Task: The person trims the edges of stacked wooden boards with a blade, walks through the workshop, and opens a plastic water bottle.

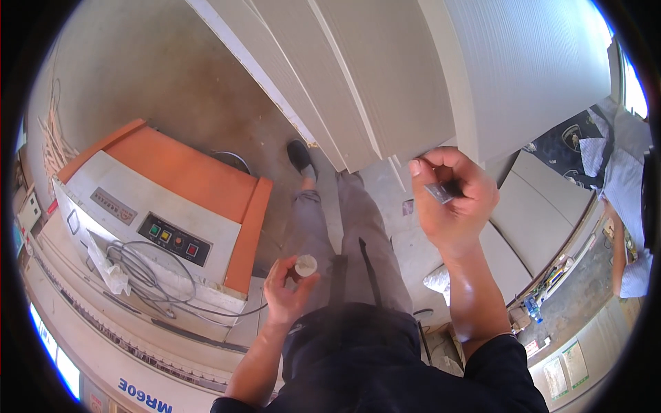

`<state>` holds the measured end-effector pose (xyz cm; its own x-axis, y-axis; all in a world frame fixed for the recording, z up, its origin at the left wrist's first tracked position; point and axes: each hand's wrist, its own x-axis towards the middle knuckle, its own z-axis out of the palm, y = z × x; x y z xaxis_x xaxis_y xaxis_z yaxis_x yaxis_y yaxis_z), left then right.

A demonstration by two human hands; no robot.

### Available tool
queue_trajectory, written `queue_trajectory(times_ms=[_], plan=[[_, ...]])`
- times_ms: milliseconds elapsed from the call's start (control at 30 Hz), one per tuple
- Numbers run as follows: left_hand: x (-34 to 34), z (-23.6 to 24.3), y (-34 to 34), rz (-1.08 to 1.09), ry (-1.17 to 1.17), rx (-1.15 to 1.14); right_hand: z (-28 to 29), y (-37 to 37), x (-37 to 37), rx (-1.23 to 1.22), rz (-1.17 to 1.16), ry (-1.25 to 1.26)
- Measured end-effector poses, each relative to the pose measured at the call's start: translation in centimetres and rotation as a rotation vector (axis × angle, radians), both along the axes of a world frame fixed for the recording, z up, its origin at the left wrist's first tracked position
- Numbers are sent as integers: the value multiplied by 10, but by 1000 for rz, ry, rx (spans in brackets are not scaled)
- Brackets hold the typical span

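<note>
Low in front of my body, my left hand (289,290) is closed around a small round white cup (306,265) with pale matter inside. My right hand (454,196) is raised by the lower end of a stack of panels, its fingers curled on a small flat grey scraper blade (441,192). The nearest one is a grey-beige panel (396,82) with long grooves. Beside it stands a white wood-grained panel (533,69). Whether my right fingertips touch a panel edge cannot be made out.
An orange and white machine (186,193) with coloured buttons stands at the left, a grey cable (148,275) looped on it. Pale boards (530,206) lie at the right. At the far right is another person in a striped garment (626,186). My shoe (299,155) is on the floor.
</note>
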<state>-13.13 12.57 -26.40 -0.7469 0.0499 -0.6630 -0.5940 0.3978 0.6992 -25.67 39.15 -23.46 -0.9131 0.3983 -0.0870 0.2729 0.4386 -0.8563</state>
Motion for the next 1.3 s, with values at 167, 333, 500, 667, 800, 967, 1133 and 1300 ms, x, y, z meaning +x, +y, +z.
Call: queue_trajectory(times_ms=[167,333,500,667,800,967,1133,1300], plan=[[4,-1,-1,-1,-4,6,3,2,-1,-3,33,-66],[8,-3,-3,27,-28,3,7,1,-1,-25,-34,-58],[9,-4,-4,42,-4,8,8,2,-2,18,25,-82],[8,-3,-4,46,-3,7,6,1,-4,-63,-76,-40],[7,-3,-4,48,-6,12,10,2,-5,-12,9,-83],[6,-4,-4,46,2,29,13,3,-9,2,26,-122],[3,-3,-4,33,-28,24,12,5,-10,-16,53,-135],[1,-3,-6,57,-2,19,10,7,-9,39,69,-144]])
